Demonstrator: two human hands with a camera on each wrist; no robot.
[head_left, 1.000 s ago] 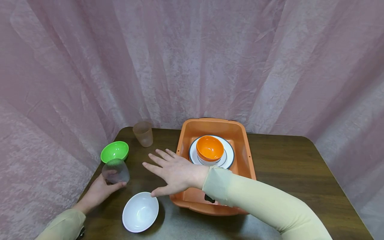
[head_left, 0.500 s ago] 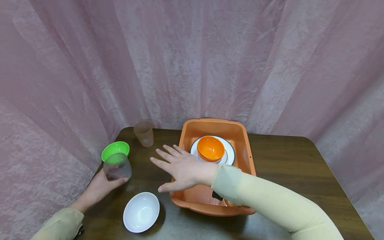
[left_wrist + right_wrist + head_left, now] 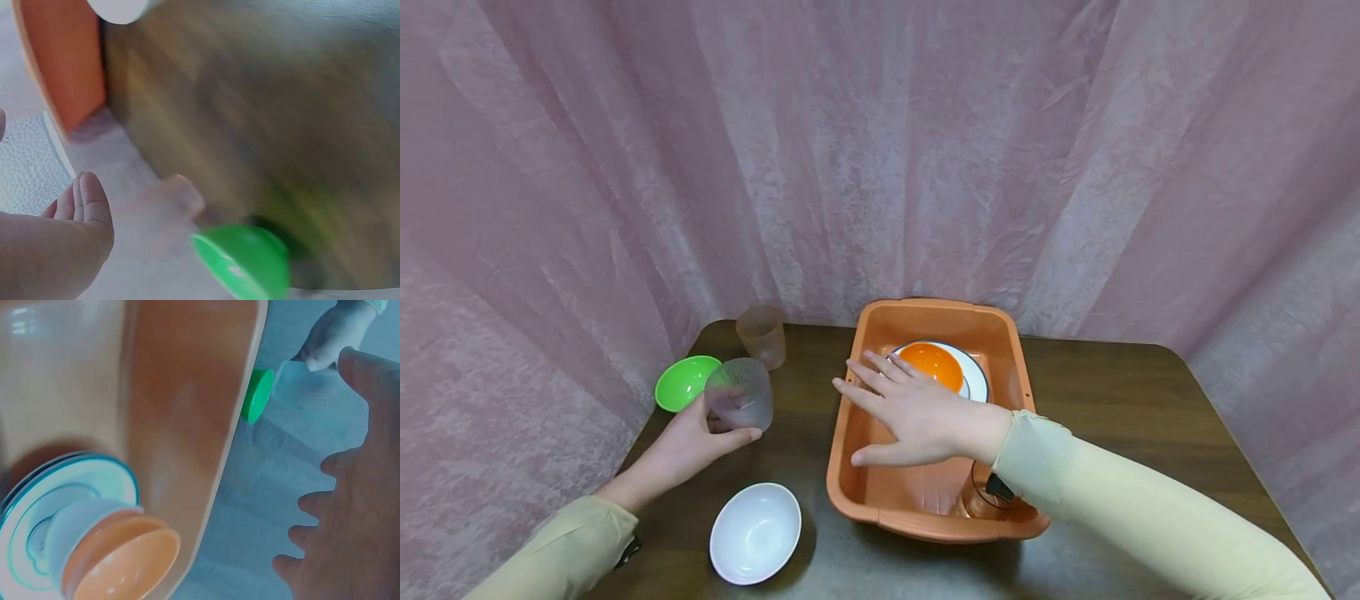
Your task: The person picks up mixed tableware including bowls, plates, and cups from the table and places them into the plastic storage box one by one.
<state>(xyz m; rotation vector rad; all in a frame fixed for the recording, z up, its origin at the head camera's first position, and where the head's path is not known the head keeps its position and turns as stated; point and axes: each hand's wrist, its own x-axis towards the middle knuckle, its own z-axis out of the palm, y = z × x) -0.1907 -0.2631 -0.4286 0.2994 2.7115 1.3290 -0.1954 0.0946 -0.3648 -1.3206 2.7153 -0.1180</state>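
My left hand [image 3: 711,433] grips a clear textured cup [image 3: 741,392] and holds it off the table, left of the orange tub [image 3: 847,433]. In the left wrist view the cup [image 3: 28,169] shows beside my thumb [image 3: 87,206]. My right hand [image 3: 898,408] hovers open, fingers spread, over the tub's left half. Inside the tub an orange bowl [image 3: 932,365] sits on a smaller white bowl on a white plate [image 3: 977,382]. A clear glass [image 3: 983,498] lies in the tub's near corner, partly hidden by my sleeve.
A green bowl [image 3: 683,382] stands at the table's left edge, a pinkish cup [image 3: 762,335] behind it, and a white bowl [image 3: 756,532] near the front edge. Pink curtain closes in the table at the back and sides.
My left hand has lifted the clear cup and carried it right, toward the tub. My right hand has moved right, from above the table to above the tub.
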